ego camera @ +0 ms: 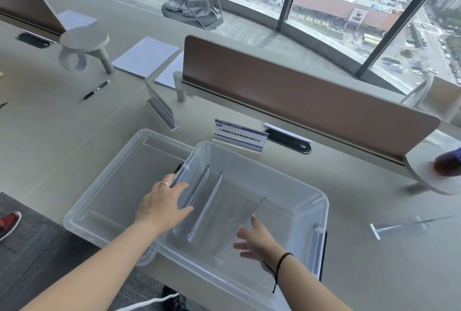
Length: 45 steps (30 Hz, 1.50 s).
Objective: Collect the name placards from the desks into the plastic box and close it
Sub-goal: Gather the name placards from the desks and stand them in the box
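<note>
Left hand [163, 204] presses flat-fingered on placards [199, 201] at 9 o'clock inside the plastic box [309, 193]; right hand [257, 240] hovers open, holding nothing.

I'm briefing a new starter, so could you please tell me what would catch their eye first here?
The clear plastic box at the desk's near edge, with both hands inside: the left hand on upright placards, the right hand open. Behind it stands a blue-and-white placard.

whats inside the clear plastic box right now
Three name placards stand on edge inside the plastic box; the left hand rests against the leftmost, the right hand reaches in. Their printed faces are turned away.
</note>
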Each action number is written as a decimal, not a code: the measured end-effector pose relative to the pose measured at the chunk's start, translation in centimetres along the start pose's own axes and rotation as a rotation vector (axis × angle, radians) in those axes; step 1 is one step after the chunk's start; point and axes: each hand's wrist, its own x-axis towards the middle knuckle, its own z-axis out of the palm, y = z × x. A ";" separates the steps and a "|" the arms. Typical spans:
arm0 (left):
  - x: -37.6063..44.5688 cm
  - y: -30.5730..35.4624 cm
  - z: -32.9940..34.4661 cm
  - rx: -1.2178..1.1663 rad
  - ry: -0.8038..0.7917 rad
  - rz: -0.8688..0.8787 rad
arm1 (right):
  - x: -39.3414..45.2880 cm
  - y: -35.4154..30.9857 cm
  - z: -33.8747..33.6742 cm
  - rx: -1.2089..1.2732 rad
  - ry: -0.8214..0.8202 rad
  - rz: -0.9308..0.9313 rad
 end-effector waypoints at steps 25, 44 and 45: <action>0.4 -0.3 0.3 0.044 0.009 0.021 | 4.0 -2.4 3.6 -0.105 -0.008 -0.086; 0.5 -0.4 0.5 0.047 0.015 0.036 | 3.3 -3.5 4.5 -0.045 -0.005 -0.060; 0.5 -0.4 0.5 0.047 0.015 0.039 | 3.1 -3.6 4.6 -0.043 -0.003 -0.058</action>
